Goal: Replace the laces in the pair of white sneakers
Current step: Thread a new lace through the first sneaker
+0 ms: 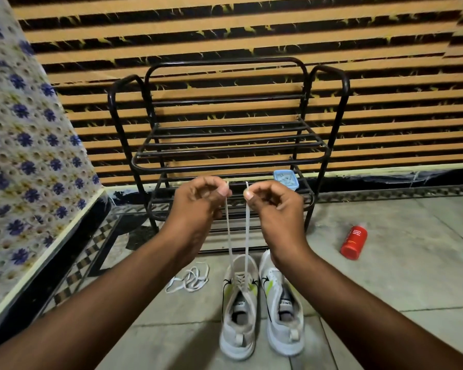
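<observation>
Two white sneakers stand side by side on the floor, toes pointing away from me. The left sneaker has a white lace threaded through its lower eyelets, and both ends rise straight up, pulled taut. My left hand pinches one lace end near its tip. My right hand pinches the other end, level with the left hand and a short gap apart. The right sneaker shows no lace, and my right wrist hides its toe. A loose white lace lies coiled on the floor left of the sneakers.
A black metal shoe rack stands just beyond the sneakers against a striped wall, with a small blue box on its lower shelf. A red bottle lies on the floor tiles to the right. A patterned mattress edge runs along the left.
</observation>
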Demonstrator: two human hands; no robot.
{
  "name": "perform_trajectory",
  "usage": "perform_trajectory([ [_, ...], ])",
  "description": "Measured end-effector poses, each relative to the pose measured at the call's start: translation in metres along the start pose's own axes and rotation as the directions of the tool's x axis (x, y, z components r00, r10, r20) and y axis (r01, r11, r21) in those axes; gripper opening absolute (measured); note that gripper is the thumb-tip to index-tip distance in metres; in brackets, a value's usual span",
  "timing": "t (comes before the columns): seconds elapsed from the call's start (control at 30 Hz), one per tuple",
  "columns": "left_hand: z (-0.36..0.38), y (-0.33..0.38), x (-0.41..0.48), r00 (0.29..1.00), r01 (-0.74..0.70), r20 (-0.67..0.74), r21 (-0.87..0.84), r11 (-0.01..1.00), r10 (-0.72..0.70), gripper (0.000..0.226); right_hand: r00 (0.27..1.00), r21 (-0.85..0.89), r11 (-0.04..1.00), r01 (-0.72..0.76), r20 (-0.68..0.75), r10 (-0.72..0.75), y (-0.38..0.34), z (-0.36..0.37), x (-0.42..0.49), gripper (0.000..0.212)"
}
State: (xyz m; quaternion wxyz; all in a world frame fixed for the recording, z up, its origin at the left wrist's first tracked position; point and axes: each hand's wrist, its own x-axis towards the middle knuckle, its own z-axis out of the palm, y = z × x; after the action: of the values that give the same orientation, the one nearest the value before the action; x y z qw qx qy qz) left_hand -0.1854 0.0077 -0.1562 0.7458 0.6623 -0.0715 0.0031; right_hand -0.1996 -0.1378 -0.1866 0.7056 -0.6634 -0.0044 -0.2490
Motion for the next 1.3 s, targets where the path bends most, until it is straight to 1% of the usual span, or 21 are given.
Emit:
perform_trajectory([
  [0.07, 0.001, -0.001, 0.000, 0.999, 0.007, -0.050, -0.048, 0.999, -0.010, 0.010, 1.000, 0.027, 0.999, -0.025, 0.000, 0.025, 0.000, 0.003, -0.001, 0.013],
  [0.13, 0.001, -0.001, 0.000, 0.998, 0.003, -0.070, -0.072, 0.997, -0.008, 0.009, 0.999, 0.031, 0.999, -0.034, 0.004, 0.033, 0.001, 0.005, -0.002, 0.012],
  [0.27, 0.005, -0.001, -0.002, 0.998, 0.001, -0.066, -0.071, 0.997, -0.006, 0.011, 1.000, 0.026, 0.999, -0.028, 0.006, 0.028, 0.000, 0.007, -0.002, 0.009],
  [0.5, 0.009, -0.003, -0.004, 0.996, 0.062, -0.068, -0.032, 0.998, -0.064, 0.011, 0.999, 0.034, 0.999, -0.032, 0.001, 0.032, -0.001, 0.007, -0.004, 0.008],
  [0.7, 0.009, -0.004, -0.003, 0.995, 0.056, -0.076, -0.035, 0.998, -0.058, 0.012, 1.000, 0.043, 0.999, -0.011, 0.013, 0.011, -0.001, 0.007, -0.007, 0.010],
  [0.83, 0.010, -0.005, -0.004, 0.996, 0.056, -0.072, -0.030, 0.998, -0.058, 0.009, 1.000, 0.048, 0.999, 0.001, 0.009, -0.002, -0.001, 0.006, -0.007, 0.009],
  [1.03, 0.011, -0.006, -0.004, 0.997, 0.047, -0.068, -0.024, 0.999, -0.048, 0.004, 1.000, 0.047, 0.999, -0.001, -0.001, 0.001, -0.002, 0.007, -0.008, 0.009],
  [1.3, 0.010, -0.008, -0.001, 0.995, 0.040, -0.088, -0.028, 0.999, -0.042, 0.004, 1.000, 0.033, 0.999, -0.005, 0.005, 0.005, -0.002, 0.005, -0.008, 0.008],
])
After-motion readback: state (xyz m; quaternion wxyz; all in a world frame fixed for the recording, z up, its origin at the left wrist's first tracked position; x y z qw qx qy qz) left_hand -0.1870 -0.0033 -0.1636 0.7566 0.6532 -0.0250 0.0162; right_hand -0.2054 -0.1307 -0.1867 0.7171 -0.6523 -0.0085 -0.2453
